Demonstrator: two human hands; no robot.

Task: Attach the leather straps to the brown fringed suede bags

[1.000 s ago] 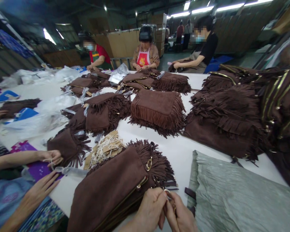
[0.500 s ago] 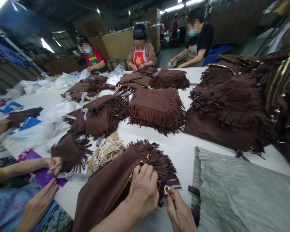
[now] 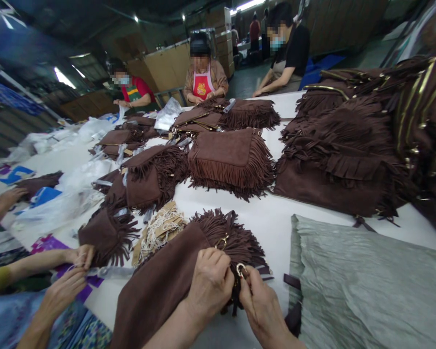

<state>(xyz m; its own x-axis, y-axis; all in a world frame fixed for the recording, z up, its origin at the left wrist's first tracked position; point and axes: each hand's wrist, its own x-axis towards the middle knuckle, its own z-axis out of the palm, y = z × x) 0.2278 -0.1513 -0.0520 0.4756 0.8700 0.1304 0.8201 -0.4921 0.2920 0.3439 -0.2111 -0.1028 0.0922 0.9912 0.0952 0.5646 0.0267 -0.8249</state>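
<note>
A brown suede-like bag (image 3: 163, 271) with a fringed end lies in front of me, its lower part cut off by the frame. My left hand (image 3: 211, 275) is closed on the bag near the fringe (image 3: 236, 232); exactly what its fingers pinch is hidden. Just above those knuckles a gold ring (image 3: 221, 242) shows on the bag. My right hand (image 3: 259, 300), closed, pinches a gold metal clasp (image 3: 241, 268) between thumb and fingers. The two hands almost meet, with dark strands hanging between them.
Stacked brown fringed bags (image 3: 225, 150) cover the table's middle, and a larger pile (image 3: 334, 155) rises at right. Tags with white strings (image 3: 160, 225) lie left of my bag. Grey-green sheeting (image 3: 363, 281) is at right. A co-worker's hands (image 3: 70, 276) work close on the left; others sit opposite.
My right hand has moved up and left with the clasp, closer to my left hand. The gold ring above my left hand now stands out. The view has shifted slightly.
</note>
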